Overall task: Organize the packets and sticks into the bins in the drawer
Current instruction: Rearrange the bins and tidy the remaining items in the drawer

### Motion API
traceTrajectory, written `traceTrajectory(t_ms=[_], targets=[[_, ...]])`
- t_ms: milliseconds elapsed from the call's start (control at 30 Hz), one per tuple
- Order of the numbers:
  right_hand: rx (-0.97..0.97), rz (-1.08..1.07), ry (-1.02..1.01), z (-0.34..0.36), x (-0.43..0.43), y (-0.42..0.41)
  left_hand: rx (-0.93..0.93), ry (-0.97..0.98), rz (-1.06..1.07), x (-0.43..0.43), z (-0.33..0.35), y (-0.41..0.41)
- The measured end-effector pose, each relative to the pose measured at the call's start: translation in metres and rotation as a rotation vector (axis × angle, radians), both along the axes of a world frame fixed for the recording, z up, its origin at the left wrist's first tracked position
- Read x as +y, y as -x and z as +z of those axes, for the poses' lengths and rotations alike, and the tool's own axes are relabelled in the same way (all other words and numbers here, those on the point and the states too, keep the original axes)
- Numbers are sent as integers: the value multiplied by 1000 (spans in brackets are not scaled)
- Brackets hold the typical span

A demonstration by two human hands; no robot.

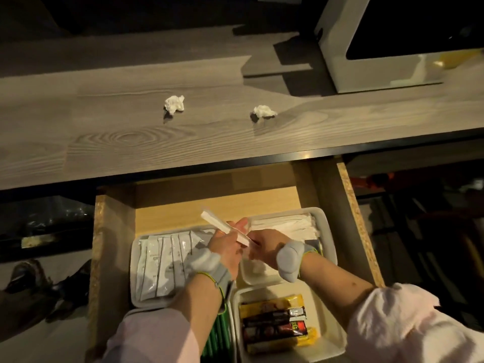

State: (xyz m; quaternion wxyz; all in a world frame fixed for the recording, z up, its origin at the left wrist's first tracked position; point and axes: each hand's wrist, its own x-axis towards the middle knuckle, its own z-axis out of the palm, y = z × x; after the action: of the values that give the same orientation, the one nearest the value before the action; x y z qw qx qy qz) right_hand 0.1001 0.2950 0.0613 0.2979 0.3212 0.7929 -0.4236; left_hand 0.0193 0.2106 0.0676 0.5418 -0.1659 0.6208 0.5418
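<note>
Sticks (pixel 224 227), a slim white bundle, were held above the open drawer (pixel 352 210) in the head view. The bundle was gripped at its near end by the right hand (pixel 263 247) and clasped along its middle by the left hand (pixel 225 247), both closed round it. Just beyond the hands, stacked sticks (pixel 282 226) of the same white kind were laid lengthwise in the far right bin (pixel 326 231). White packets (pixel 159 268) were stood in a row in the left bin (pixel 134 279), and yellow and dark packets (pixel 275 320) were laid in the near right bin (pixel 332 328). Green sticks (pixel 218 334) were partly hidden under the left forearm. Crumpled tissues (pixel 174 104) were left on the desk (pixel 117 137) above. The step was judged to be the squaring of the bundle before it is laid with its like. The ends are best evened, and the bundle turned parallel to the stack and lowered flat, so that none is caught on the rim.
</note>
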Motion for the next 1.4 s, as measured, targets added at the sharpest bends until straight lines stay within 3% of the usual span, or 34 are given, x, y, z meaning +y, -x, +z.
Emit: traceTrajectory(t_ms=[133, 267, 367, 600, 700, 800, 933, 1000, 1100, 1200, 1400], targets=[[-180, 53, -203, -2, 28, -33, 420, 72, -647, -5, -10, -29], [-355, 162, -313, -8, 47, -63, 927, 112, -1683, -33, -31, -38], [-440, 198, -280, -18, 40, -75, 1022, 181, -1994, -45, -37, -34], [-289, 215, -446, -37, 9, -92, 1101, 327, -2086, -51, -29, -30], [-268, 220, -446, -35, 5, -96, 987, 274, -1987, -57, -30, -23], [-126, 170, -431, -29, -5, -102, 890, 199, -1851, -68, -20, -22], [-76, 155, -255, -9, -32, -100, 998, 83, -1614, -90, -18, -29], [-180, 192, -37, -3, -50, -100, 891, 86, -1613, -100, -16, -34], [-291, 346, 229, -1, -83, -100, 580, 68, -1710, -116, -15, -42], [-327, 531, 227, 3, -113, -102, 324, 44, -1738, -138, -18, -48], [-325, 491, 244, 2, -129, -97, 210, 23, -1721, -157, -17, -54]])
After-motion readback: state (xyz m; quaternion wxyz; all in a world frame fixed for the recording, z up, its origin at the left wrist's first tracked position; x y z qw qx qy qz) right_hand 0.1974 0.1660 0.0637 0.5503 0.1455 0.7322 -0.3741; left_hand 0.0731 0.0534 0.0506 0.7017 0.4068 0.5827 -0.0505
